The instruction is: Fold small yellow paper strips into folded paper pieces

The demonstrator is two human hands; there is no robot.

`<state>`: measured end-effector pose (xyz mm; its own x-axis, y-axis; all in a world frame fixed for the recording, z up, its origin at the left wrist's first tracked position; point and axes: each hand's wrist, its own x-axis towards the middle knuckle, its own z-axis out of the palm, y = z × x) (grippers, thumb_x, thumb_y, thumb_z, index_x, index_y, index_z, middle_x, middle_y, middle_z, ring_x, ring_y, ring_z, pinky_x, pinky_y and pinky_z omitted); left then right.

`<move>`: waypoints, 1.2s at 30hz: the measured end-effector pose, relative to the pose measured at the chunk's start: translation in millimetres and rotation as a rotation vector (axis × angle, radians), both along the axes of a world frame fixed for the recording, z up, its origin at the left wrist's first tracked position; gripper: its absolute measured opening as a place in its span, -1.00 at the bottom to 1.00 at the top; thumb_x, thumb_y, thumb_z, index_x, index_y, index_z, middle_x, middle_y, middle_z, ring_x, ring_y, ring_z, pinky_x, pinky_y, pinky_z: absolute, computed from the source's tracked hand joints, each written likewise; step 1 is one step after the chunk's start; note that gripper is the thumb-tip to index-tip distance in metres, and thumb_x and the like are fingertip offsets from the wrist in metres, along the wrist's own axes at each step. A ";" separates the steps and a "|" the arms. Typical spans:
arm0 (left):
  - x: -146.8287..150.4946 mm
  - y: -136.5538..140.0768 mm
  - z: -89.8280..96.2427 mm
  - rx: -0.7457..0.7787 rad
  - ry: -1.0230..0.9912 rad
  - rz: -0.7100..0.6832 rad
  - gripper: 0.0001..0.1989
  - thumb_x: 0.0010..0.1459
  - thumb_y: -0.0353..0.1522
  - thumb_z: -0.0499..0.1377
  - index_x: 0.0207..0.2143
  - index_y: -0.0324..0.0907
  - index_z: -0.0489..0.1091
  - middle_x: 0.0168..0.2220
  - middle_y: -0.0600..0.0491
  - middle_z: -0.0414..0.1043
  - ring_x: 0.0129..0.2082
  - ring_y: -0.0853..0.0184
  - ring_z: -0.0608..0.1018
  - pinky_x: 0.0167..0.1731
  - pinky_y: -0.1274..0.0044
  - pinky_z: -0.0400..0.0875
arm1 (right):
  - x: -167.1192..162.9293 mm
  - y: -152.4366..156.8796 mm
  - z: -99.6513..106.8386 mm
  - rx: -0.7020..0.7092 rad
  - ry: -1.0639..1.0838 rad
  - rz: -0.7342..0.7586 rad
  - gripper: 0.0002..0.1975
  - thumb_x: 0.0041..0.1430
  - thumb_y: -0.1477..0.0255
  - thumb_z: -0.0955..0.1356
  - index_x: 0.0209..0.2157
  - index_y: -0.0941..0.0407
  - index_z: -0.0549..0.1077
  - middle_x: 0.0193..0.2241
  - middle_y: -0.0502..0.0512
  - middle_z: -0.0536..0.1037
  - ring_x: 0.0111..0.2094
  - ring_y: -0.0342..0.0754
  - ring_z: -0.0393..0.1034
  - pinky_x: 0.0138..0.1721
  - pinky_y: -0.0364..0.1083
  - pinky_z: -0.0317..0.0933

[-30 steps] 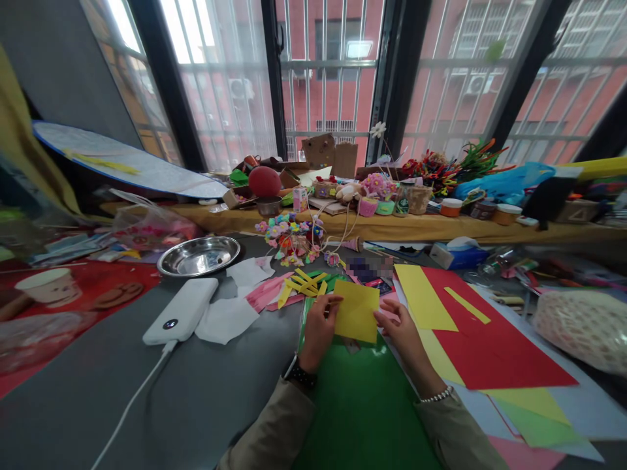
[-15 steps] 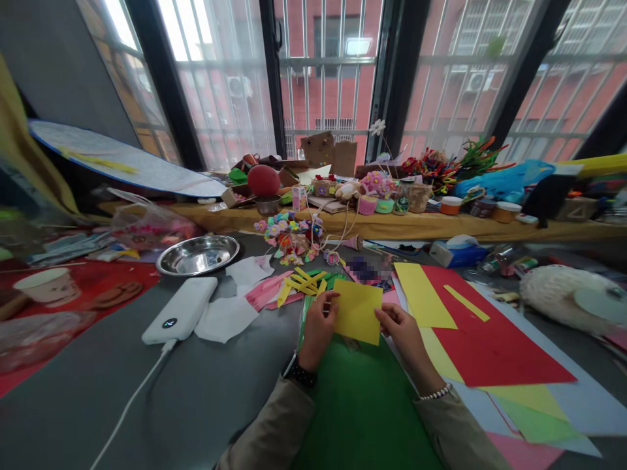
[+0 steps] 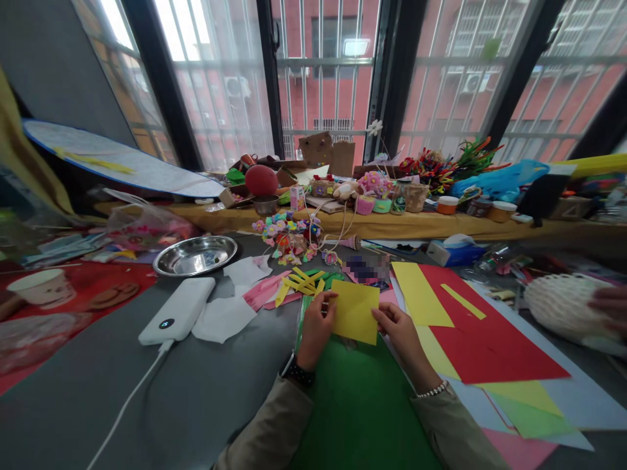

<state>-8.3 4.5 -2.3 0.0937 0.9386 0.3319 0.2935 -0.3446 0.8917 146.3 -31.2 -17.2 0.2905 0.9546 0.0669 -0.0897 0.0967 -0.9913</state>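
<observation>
Between my two hands a square of yellow paper (image 3: 355, 312) is held up over a green sheet (image 3: 365, 405). My left hand (image 3: 318, 326) pinches its left edge, fingers closed on it. At the right edge my right hand (image 3: 396, 329) grips it between thumb and fingers. Just beyond my left hand lies a small heap of yellow paper strips (image 3: 302, 281). A red sheet (image 3: 494, 339) with a yellow sheet (image 3: 422, 297) and a single yellow strip (image 3: 463, 300) on it lies to the right of my right hand.
On the left are a white power bank (image 3: 179, 312) with a cable, torn white paper (image 3: 225, 318) and a metal dish (image 3: 194, 255). Craft flowers (image 3: 289, 235) stand behind the strips. At the far right, another person's hand (image 3: 610, 307) touches a white netted object (image 3: 563, 307).
Another person's hand has come in at the right edge onto the white netted object. My hands and the yellow paper stay nearly as they were; the view has shifted slightly.
</observation>
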 end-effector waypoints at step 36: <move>-3.9 5.8 -2.4 -0.226 -0.274 -0.079 -0.75 -0.15 -0.25 0.11 -0.46 -0.24 0.41 -0.43 0.02 0.44 -0.39 0.29 0.44 -0.41 0.55 0.29 | 5.2 -6.6 15.2 0.031 -0.193 0.025 -0.73 -0.17 0.20 0.31 -0.61 0.14 0.31 -0.80 -0.15 0.15 -0.75 -0.23 0.05 -0.72 -0.23 -0.08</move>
<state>-12.2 10.3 -4.7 0.1057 0.9845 0.1400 0.0134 -0.1422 0.9898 151.5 -37.8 -2.0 0.2457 0.9579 0.1484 0.0987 0.1275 -0.9869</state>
